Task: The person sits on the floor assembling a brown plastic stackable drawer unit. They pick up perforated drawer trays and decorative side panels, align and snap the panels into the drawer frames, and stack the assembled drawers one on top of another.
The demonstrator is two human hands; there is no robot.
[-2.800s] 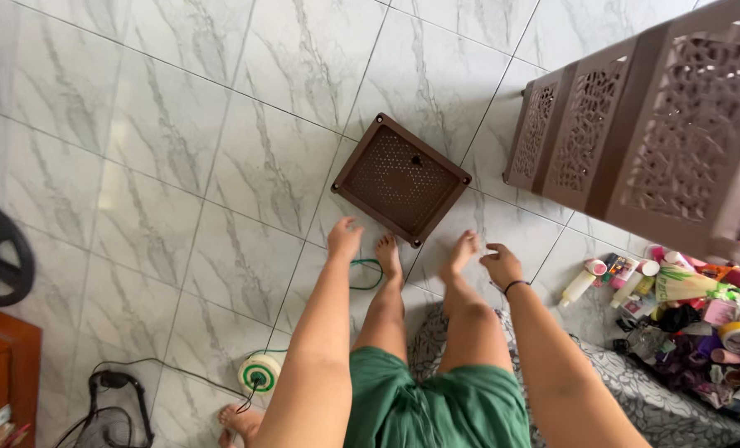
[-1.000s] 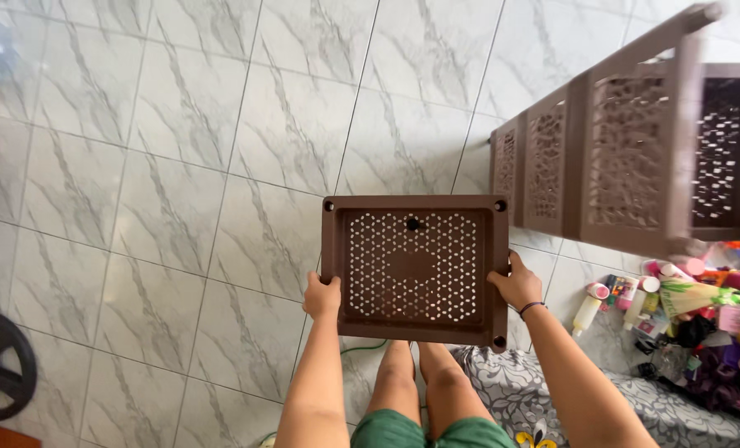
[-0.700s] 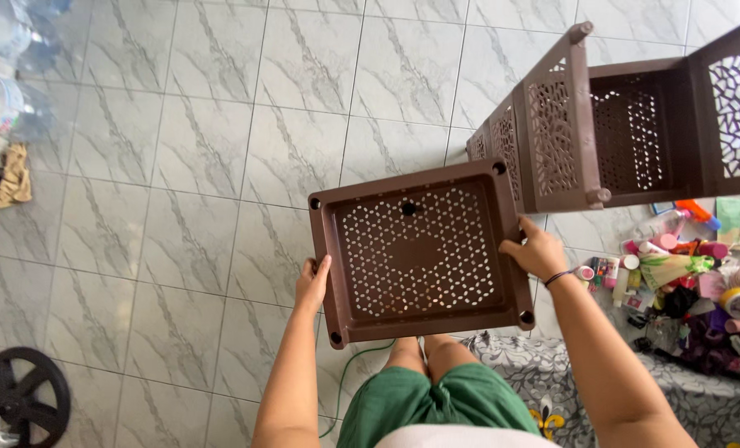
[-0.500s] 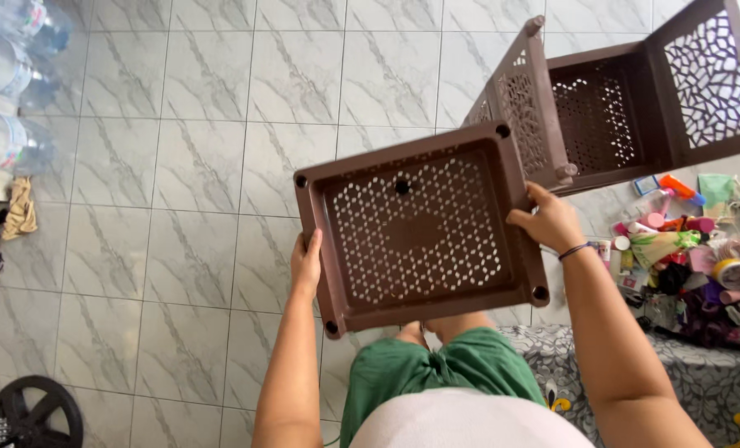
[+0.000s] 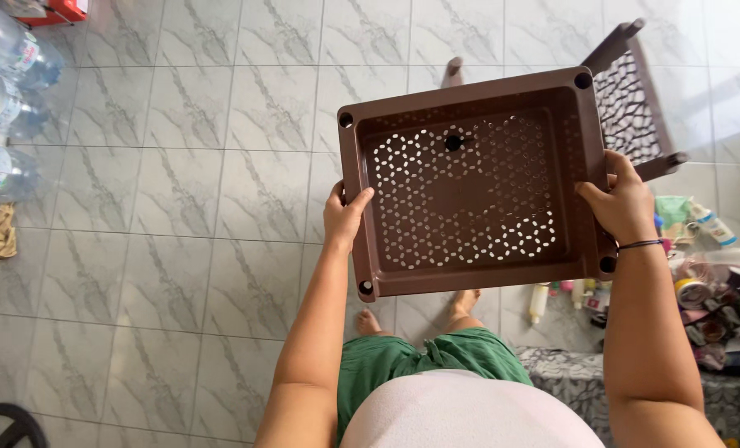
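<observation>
**Inspector A:** Where was the brown tray [image 5: 469, 187] at inspection?

**Inspector B:** Held up off the floor [image 5: 179, 207], open side facing the person, tilted slightly, in front of the brown lattice rack [image 5: 631, 99].

**A:** Risks noted?

**B:** In my judgement, a slip. Both grips sat only on the side rims, with nothing under the tray. It was also close to the rack's posts, so a careless swing could knock a corner against them. Bottles and clutter [image 5: 718, 274] lay on the floor by the person's feet, so a trip was possible.

**A:** State of the hands?

**B:** The left hand [image 5: 345, 217] was curled closed over the tray's left rim, thumb inside. The right hand [image 5: 623, 203] was clamped on the right rim, fingers wrapped behind it.
</observation>
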